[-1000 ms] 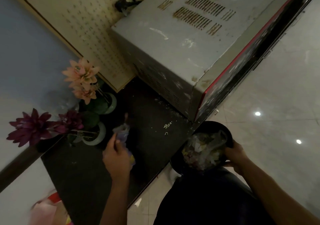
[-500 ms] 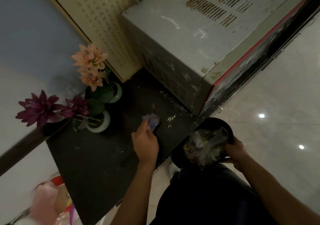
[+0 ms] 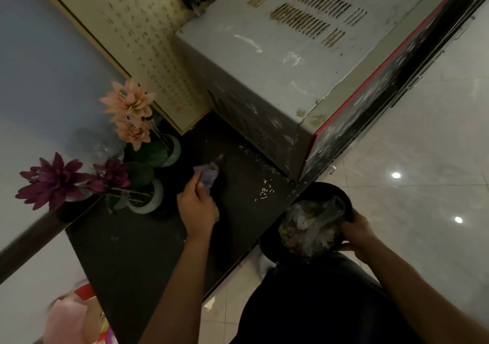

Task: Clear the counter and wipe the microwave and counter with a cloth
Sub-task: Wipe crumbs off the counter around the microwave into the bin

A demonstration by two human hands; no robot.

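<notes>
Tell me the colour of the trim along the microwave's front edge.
Red; the trim on the microwave shows best in the head view.

Head camera: worn on the person's head, above the dark counter (image 3: 127, 251).
Facing: forward and steeply down; frame tilted, microwave (image 3: 277, 66) far right.
Nearness: close; both forearms (image 3: 180, 277) enter from the near edge.

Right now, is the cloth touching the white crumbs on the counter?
Apart. The head view shows bare dark counter between the cloth, gripped by the left hand, and the white crumbs.
</notes>
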